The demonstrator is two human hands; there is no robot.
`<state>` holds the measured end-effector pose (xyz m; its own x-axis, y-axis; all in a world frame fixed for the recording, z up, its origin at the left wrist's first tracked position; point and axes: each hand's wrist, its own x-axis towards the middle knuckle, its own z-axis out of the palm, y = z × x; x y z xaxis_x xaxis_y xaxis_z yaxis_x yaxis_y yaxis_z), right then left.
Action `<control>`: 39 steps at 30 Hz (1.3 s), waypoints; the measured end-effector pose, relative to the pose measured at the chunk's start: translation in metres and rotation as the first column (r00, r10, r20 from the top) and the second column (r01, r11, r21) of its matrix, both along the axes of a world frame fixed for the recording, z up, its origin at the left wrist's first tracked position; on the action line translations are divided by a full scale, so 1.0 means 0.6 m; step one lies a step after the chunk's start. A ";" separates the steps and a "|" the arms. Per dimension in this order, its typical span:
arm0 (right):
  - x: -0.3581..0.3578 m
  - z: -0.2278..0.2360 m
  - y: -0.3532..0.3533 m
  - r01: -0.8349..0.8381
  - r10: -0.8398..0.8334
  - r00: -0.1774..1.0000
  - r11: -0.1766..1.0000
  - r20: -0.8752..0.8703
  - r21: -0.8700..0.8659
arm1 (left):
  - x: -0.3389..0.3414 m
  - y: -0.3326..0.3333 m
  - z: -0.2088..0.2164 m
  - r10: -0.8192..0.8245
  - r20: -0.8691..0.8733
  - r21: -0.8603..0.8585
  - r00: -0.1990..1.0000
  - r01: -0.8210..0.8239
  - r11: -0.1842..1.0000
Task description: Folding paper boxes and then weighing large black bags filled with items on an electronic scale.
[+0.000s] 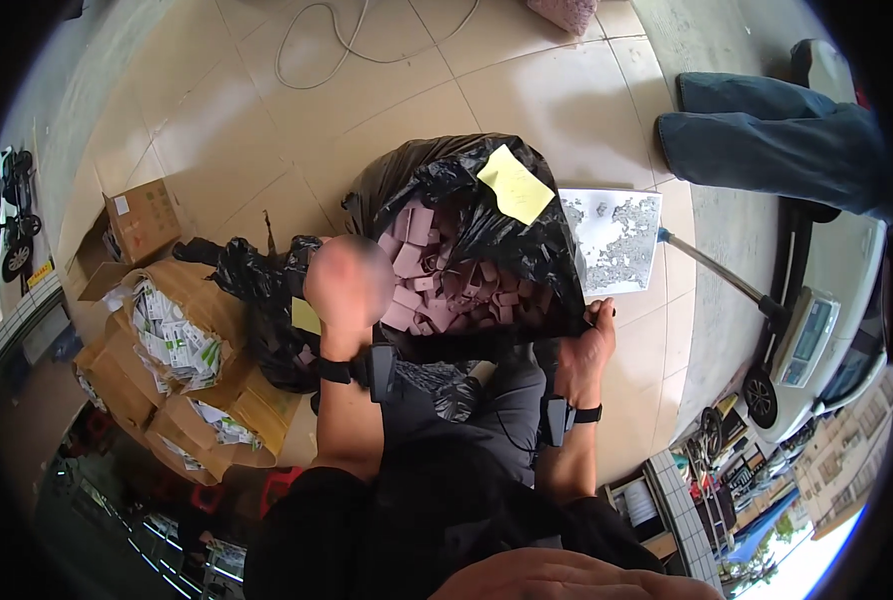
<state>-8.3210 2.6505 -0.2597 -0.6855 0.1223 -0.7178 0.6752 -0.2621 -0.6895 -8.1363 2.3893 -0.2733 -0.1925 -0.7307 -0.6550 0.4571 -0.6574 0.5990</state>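
A large black plastic bag (397, 175) stands in front of me with its mouth spread wide. Inside lie many small mauve-pink pieces (437, 290), folded or box-like in shape. A yellow paper note (516, 185) rests on the bag's far side. My right hand (592, 335) is closed on the bag's near right rim, pinching the black plastic. My left hand (347, 285) is raised at the bag's left edge. A blur covers its fingers, so I cannot tell whether it grips anything. Dark bands with small devices are strapped to both wrists.
Left of me stand cardboard boxes (257, 400) filled with white-and-green packets (177, 340), and another black bag (252, 270). A worn platform scale (622, 235) is at the right, its pole (717, 268) leading to a display (810, 340). A person's jeans-clad legs (767, 140) are beyond it.
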 end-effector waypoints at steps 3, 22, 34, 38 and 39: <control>0.001 -0.056 -0.111 -0.143 0.144 0.989 0.989 0.017 -0.034 | 0.069 -0.075 -0.022 0.093 0.035 -0.060 0.995 -0.091 0.994; -0.160 -0.459 -0.599 -0.733 0.870 0.138 0.411 -0.474 0.542 | -0.032 -0.288 -0.296 0.056 0.945 -0.324 0.321 0.909 0.263; -0.190 -0.443 -0.505 -0.739 0.931 0.004 0.248 -0.364 0.626 | -0.117 -0.301 -0.412 0.119 0.925 -0.380 0.361 0.875 0.301; -0.139 -0.466 -0.540 -0.757 0.771 -0.312 0.151 -0.555 0.635 | -0.185 -0.331 -0.484 -0.228 0.687 -0.292 0.690 0.550 0.783; -0.129 -0.473 -0.550 -0.740 0.663 -0.427 0.134 -0.614 0.659 | -0.197 -0.335 -0.492 -0.271 0.612 -0.194 0.743 0.473 0.859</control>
<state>-8.3987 2.3203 -0.5433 -0.1706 -0.9668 0.1903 -0.4525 -0.0947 -0.8867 -8.2546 2.1884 -0.5686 -0.1789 -0.8600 -0.4780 -0.2549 -0.4287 0.8667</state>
